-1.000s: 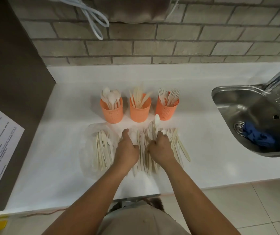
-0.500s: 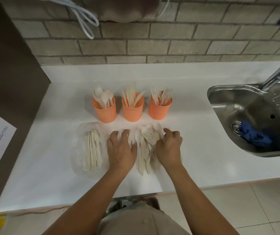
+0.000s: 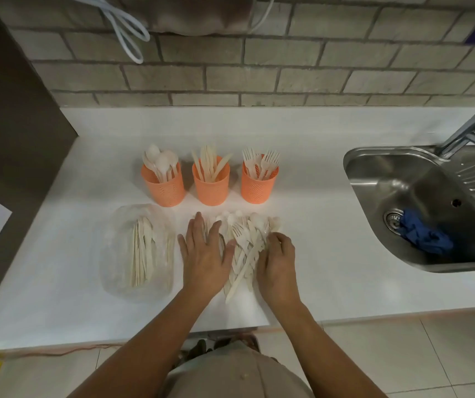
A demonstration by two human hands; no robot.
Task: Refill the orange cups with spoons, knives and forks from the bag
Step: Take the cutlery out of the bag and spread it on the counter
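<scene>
Orange row: spoon cup (image 3: 163, 185), knife cup (image 3: 211, 186), fork cup (image 3: 259, 185). The clear bag (image 3: 121, 254) (cutlery inside) lies front-left. The left hand (image 3: 204, 252) presses flat, fingers spread, on the loose pile (image 3: 244, 248); the right hand (image 3: 278, 261) curls its fingers into it.

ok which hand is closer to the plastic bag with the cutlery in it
Left. The left hand lies flat just beside the plastic bag; the right hand is farther off, on the other side of the loose cutlery pile.
</scene>
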